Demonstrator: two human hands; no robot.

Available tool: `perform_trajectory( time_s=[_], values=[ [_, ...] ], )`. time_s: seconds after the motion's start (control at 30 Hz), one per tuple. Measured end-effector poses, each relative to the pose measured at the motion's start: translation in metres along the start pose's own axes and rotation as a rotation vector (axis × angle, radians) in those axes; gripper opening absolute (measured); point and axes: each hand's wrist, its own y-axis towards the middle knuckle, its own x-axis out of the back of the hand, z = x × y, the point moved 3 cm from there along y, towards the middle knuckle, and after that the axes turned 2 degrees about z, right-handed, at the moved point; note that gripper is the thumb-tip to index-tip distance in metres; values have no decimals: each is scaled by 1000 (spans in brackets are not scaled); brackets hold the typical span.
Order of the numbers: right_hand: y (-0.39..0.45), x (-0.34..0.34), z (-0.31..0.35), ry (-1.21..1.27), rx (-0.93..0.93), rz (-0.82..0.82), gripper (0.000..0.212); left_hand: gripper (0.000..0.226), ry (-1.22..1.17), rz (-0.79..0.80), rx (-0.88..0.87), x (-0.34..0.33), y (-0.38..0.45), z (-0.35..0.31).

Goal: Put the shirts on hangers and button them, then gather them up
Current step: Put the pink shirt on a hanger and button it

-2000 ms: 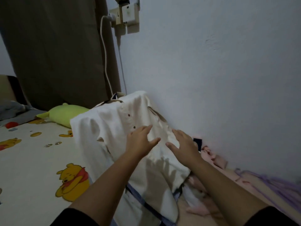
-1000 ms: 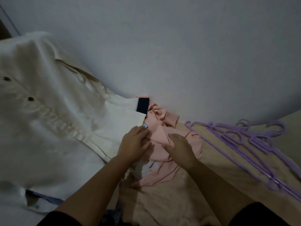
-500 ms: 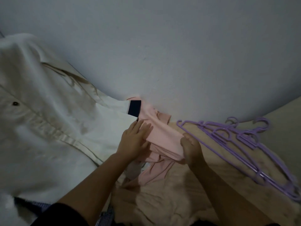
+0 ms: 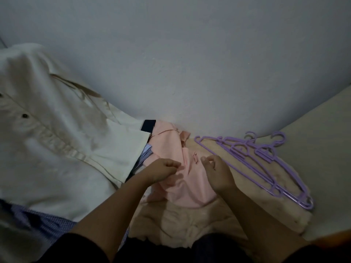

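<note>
Pink cotton shirt (image 4: pixel 187 179), crumpled by the wall beside a hung cream button-up shirt (image 4: pixel 57 149), is pinched at its placket by the left hand (image 4: pixel 161 170) and right hand (image 4: pixel 216 174), each grip curled on fabric. This looks like sorting out the next shirt; next it needs one of the purple plastic hangers (image 4: pixel 254 164) lying just right.

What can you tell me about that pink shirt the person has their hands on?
The pink shirt is soft, pale fabric, crumpled in a heap rather than spread flat, lying against the wall on a beige cloth. It is not on a hanger; the purple hangers lie just to its right. The left hand and right hand both rest on it with curled fingers, apparently pinching the fabric. The white shirt's sleeve borders its left edge.
</note>
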Motion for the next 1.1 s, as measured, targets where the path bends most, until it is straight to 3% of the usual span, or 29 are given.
perform_trajectory(
  time_s=[0.1,0.27,0.37,0.5,0.6,0.7,0.77,0.9,1.03,1.1],
  values=[
    [8,-13,2,-70,52,17,41,36,41,-195,-24,19,1,5],
    [29,-37,29,89,103,89,37,34,41,-429,-44,44,10,14],
    [49,-56,41,130,75,177,47,32,-6,-484,-64,55,20,13],
    [63,-72,34,165,-10,319,76,38,-17,-485,-81,58,38,9],
    [63,-68,13,211,-5,340,71,46,19,-484,-113,53,52,15],
    [59,-49,-17,265,-45,198,66,57,238,-418,-62,40,66,27],
    [50,-33,-33,323,-103,153,66,53,429,-328,33,23,69,35],
    [28,8,-46,453,-183,68,75,34,319,-300,86,-6,57,46],
    [19,32,-70,358,-281,14,66,31,126,69,80,-35,44,39],
    [16,30,-69,237,-300,29,63,27,104,133,56,-43,37,33]
  ],
)
